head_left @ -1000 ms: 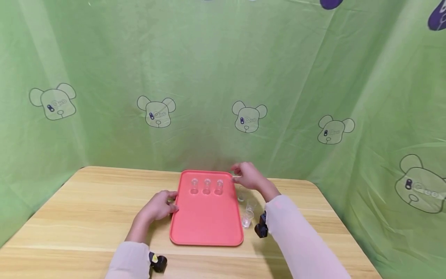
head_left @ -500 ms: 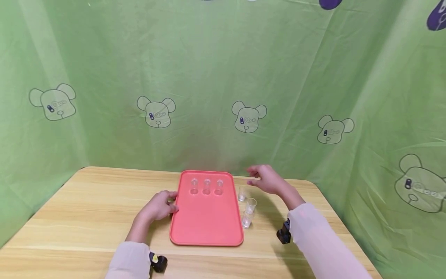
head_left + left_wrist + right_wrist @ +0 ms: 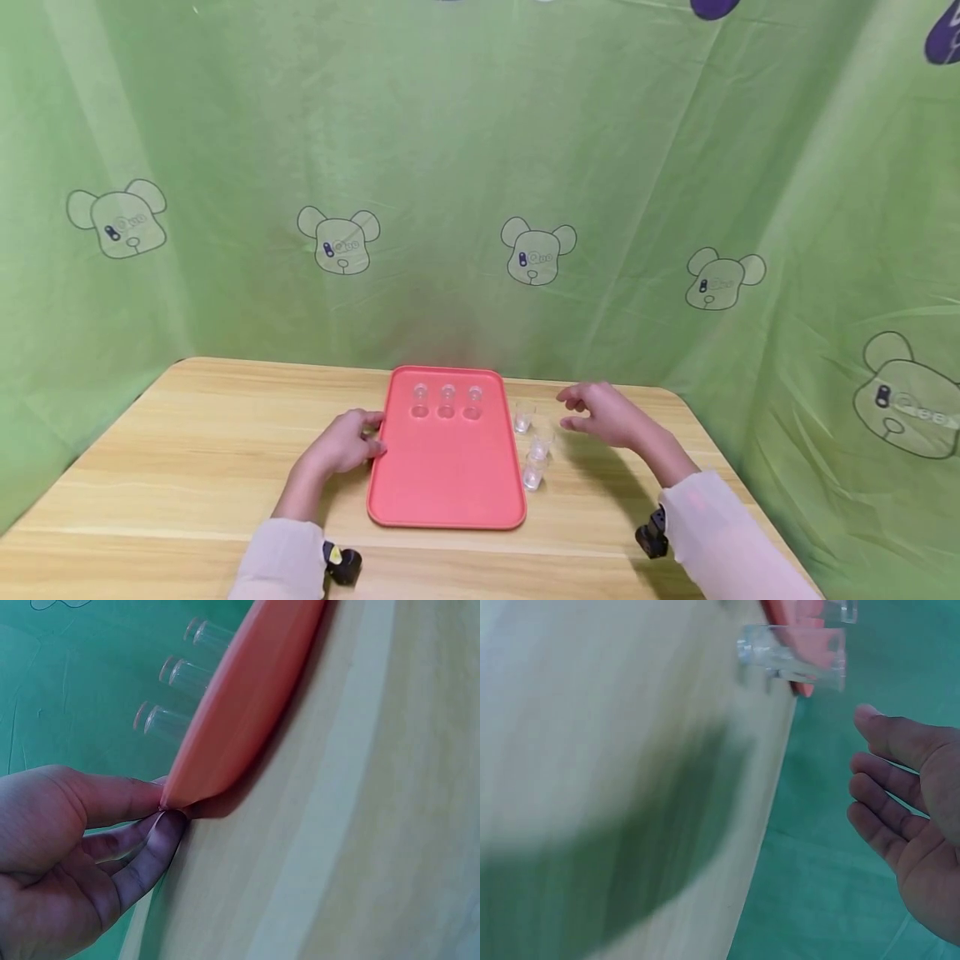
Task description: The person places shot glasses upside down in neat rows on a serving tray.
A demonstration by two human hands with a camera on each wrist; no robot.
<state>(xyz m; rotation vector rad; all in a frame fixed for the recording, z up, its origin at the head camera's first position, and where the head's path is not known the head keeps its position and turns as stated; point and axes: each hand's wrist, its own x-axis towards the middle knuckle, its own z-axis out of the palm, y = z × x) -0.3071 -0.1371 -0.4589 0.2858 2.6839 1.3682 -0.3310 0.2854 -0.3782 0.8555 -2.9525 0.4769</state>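
Observation:
A red tray [image 3: 447,479] lies on the wooden table. My left hand [image 3: 347,442] pinches its left rim; in the left wrist view the fingers [image 3: 154,855] meet the rim from above and below. Three small clear cups [image 3: 447,402] stand in a row across the tray's far end. Beside its right edge, three more clear cups [image 3: 523,418] stand close together on the table. My right hand [image 3: 603,414] hovers to the right of them, fingers loosely bent and holding nothing. In the right wrist view a clear cup [image 3: 795,654] is apart from the thumb.
The wooden table [image 3: 187,467] extends on both sides of the tray. A green curtain [image 3: 435,300] printed with bear heads hangs behind the table and along its sides. Both wrists wear small black cameras [image 3: 343,567].
My right hand has moved from the tray's far right corner out to the right, then slightly toward me. My left hand and the tray have stayed put.

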